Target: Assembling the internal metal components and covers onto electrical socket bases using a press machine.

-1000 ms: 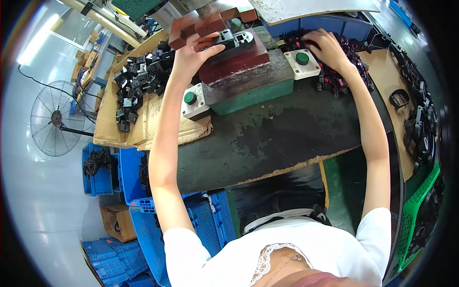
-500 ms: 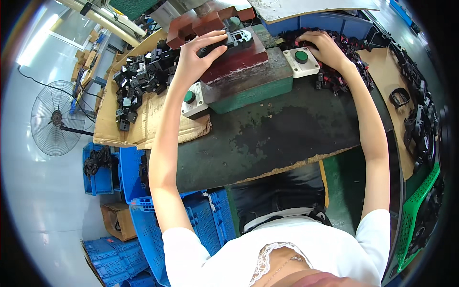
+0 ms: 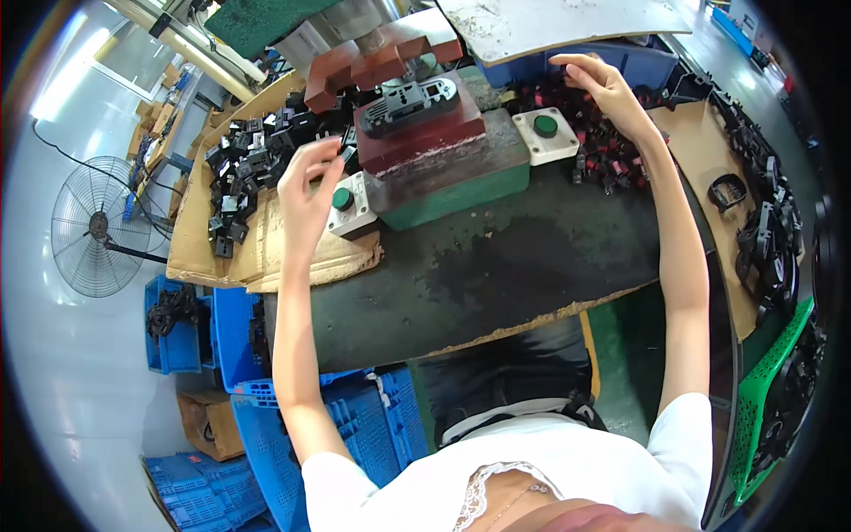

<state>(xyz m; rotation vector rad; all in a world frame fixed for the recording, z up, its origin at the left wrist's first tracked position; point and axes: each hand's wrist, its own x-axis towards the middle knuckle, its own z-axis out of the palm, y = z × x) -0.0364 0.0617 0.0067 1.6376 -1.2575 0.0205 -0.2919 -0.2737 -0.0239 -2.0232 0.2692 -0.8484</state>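
Observation:
A long black plastic housing with slots and a light insert (image 3: 412, 108) lies on the dark red block (image 3: 417, 146) of the press. Just left of that block is my left hand (image 3: 306, 191), fingers loosely bent and apart, beside the left green push button (image 3: 342, 198). I see nothing in it. My right hand (image 3: 607, 89) hovers over a heap of small black and red parts (image 3: 612, 160), beyond the right green push button (image 3: 545, 126). Its thumb and fingers are apart, with nothing visible between them.
The press's red upper tool (image 3: 381, 62) hangs behind the housing. Black square parts fill a cardboard tray (image 3: 191, 239) on the left. A blue bin (image 3: 638, 66) stands behind the right heap. More black parts lie on cardboard (image 3: 700, 142) at right; blue crates (image 3: 328, 426) stand below left.
My left hand has come off the housing and moved down and left towards the left button. My right hand has lifted away from beside the right button. The housing stays on the block.

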